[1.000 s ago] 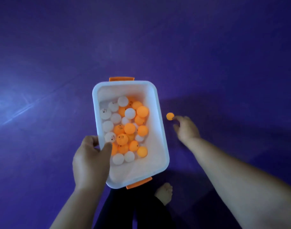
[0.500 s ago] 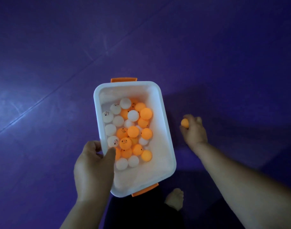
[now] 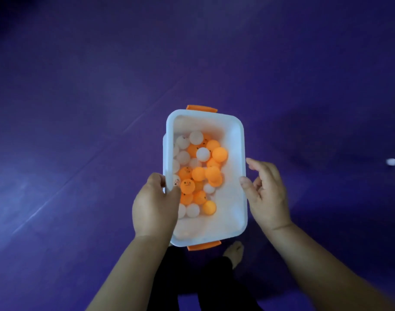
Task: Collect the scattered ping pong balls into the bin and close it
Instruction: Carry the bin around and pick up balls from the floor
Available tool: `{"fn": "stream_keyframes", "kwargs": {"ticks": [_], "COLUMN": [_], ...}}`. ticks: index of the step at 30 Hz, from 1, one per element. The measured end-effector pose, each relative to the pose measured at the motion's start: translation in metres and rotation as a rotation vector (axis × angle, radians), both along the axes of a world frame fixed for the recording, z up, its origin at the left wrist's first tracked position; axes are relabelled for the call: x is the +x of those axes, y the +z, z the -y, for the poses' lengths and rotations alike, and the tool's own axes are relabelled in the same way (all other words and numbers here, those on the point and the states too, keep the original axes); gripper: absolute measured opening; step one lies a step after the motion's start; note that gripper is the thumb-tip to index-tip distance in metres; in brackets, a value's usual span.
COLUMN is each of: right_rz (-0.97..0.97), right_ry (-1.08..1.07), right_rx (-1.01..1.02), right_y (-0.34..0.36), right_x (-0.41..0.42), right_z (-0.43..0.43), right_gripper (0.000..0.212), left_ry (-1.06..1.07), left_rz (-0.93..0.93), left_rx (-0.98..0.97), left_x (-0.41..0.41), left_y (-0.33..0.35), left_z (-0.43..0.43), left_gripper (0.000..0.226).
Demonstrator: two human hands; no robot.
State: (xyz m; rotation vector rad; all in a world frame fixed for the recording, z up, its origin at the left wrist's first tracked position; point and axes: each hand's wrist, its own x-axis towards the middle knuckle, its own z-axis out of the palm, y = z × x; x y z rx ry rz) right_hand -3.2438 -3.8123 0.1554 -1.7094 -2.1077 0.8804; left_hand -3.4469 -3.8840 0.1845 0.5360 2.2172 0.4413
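Observation:
A white rectangular bin (image 3: 238,140) with orange latches at both short ends is held above the purple floor. Several orange and white ping pong balls (image 3: 197,173) lie inside it, one blurred orange ball (image 3: 214,176) among them. My left hand (image 3: 156,205) grips the bin's left rim, thumb inside. My right hand (image 3: 265,194) is at the bin's right rim with fingers spread and nothing in it. A lone white ball (image 3: 392,162) lies on the floor far right. No lid is in view.
The purple mat floor (image 3: 79,108) stretches all around with faint seam lines. My dark-clothed legs and a bare foot (image 3: 236,252) are below the bin.
My right hand picked the orange ball off the floor, brought it to the bin and let it go; the hand is now spread at the right rim. The view shifted, showing a white ball at the right.

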Motion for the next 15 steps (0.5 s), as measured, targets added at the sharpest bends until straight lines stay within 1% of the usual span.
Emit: {"fn": "stream_keyframes", "kwargs": {"ticks": [4, 9, 12, 15], "right_rz": [-0.017, -0.040, -0.042, -0.091], "right_ry": [-0.186, -0.401, -0.484, -0.595], "right_rx": [0.005, -0.052, -0.097, -0.126], "right_y": [0.058, 0.109, 0.127, 0.144], "right_x": [0.059, 0.152, 0.211, 0.282], "right_z": [-0.014, -0.037, -0.052, -0.072], "right_gripper": [0.048, 0.028, 0.028, 0.026], "left_ry": [-0.102, -0.214, -0.265, -0.298], "left_rz": [-0.041, -0.091, -0.092, -0.045], "left_rx": [0.026, 0.050, 0.057, 0.079], "left_x": [0.039, 0.119, 0.176, 0.248], "left_y": [0.060, 0.118, 0.138, 0.153], "left_z": [-0.035, -0.090, -0.123, -0.158], "left_gripper": [0.012, 0.013, 0.015, 0.014]}}
